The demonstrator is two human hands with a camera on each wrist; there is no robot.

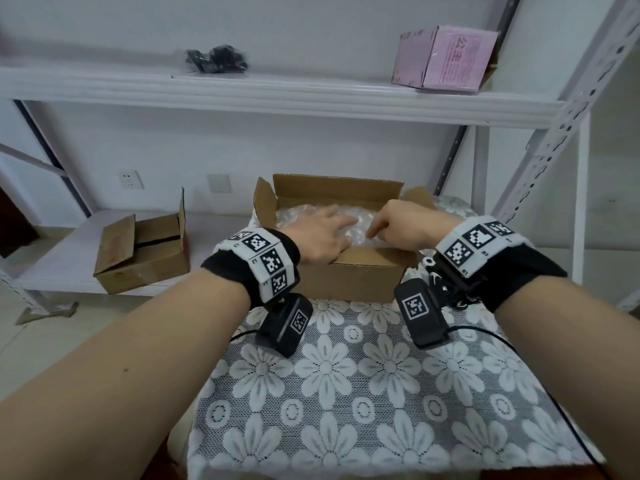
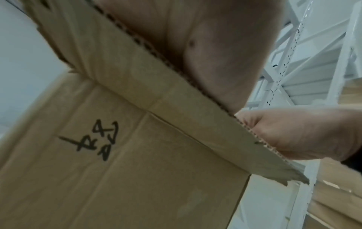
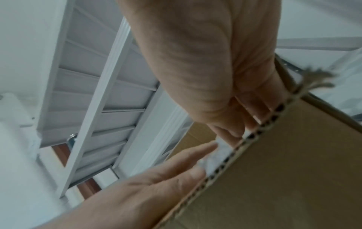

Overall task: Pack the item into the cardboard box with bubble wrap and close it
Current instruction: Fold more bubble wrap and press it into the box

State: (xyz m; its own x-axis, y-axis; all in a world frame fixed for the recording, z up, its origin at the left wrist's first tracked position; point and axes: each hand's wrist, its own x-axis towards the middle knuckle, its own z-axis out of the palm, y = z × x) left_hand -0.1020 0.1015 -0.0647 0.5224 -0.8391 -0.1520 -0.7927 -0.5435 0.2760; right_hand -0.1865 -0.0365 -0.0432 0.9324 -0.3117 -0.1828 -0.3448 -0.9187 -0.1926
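Note:
An open brown cardboard box (image 1: 346, 282) stands at the far end of the table, all its flaps up. Clear bubble wrap (image 1: 294, 216) fills its inside, and whatever lies under it is hidden. My left hand (image 1: 322, 233) lies flat on the wrap, fingers straight, its wrist over the near wall. My right hand (image 1: 398, 225) reaches in beside it, fingers curled down and pinching the wrap. In the right wrist view the right hand's fingers (image 3: 235, 124) bend at the near flap's edge (image 3: 284, 170), with a bit of wrap (image 3: 221, 148) showing. The left wrist view shows the box's outer wall (image 2: 137, 170).
The table wears a white lace floral cloth (image 1: 346, 393). A second open cardboard box (image 1: 145, 254) sits on the low shelf to the left. On the upper shelf are a pink box (image 1: 446, 57) and a black bagged object (image 1: 218, 60). White shelf uprights (image 1: 554, 133) stand at the right.

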